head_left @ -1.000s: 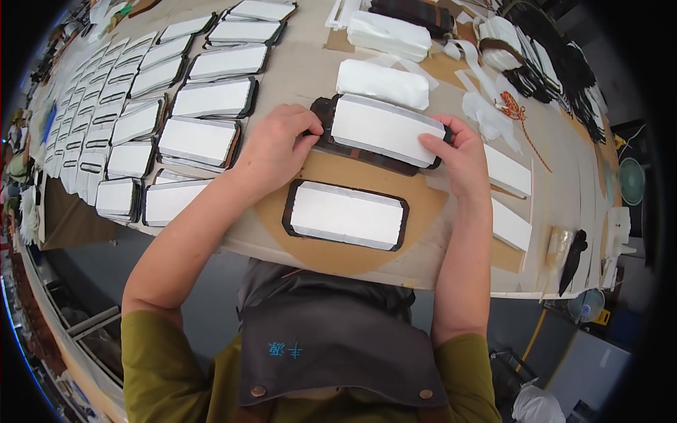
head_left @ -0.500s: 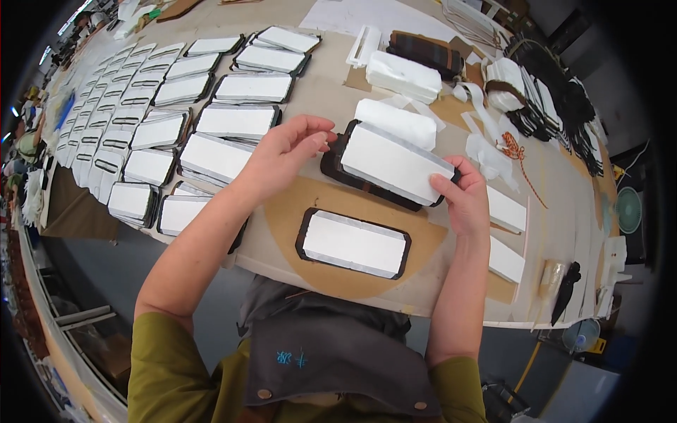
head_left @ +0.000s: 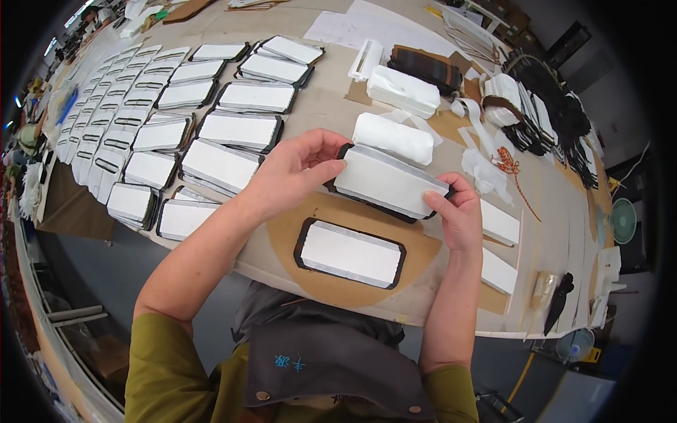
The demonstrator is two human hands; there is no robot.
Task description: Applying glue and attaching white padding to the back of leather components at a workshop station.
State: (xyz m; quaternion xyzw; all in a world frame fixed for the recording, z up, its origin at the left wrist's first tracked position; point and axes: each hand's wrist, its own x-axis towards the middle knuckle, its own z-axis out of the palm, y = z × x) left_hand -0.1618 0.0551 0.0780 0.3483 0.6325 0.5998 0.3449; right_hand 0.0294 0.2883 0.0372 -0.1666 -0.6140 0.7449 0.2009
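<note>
Raised above the table is a white rectangular panel (head_left: 384, 182) with grey strips along its long edges and a dark border. My left hand (head_left: 300, 168) pinches its left end between thumb and fingers. At its right end my right hand (head_left: 457, 211) grips the corner, thumb on the white face. A similar dark-edged panel (head_left: 349, 252) lies flat in front of me on a tan board (head_left: 285, 240). Just behind the held panel sits a stack of white pieces (head_left: 393, 137).
Many dark-edged white panels (head_left: 240, 130) lie in rows and piles at left. At back right are a dark fabric stack (head_left: 427, 67), another white stack (head_left: 402, 90), white strips (head_left: 486, 166) and orange cord (head_left: 506, 161). White pieces (head_left: 499, 222) lie beside my right forearm.
My left hand has closed on the panel's left end, where its fingers were apart from it before. The panel has tilted, and my right hand has shifted slightly left and nearer.
</note>
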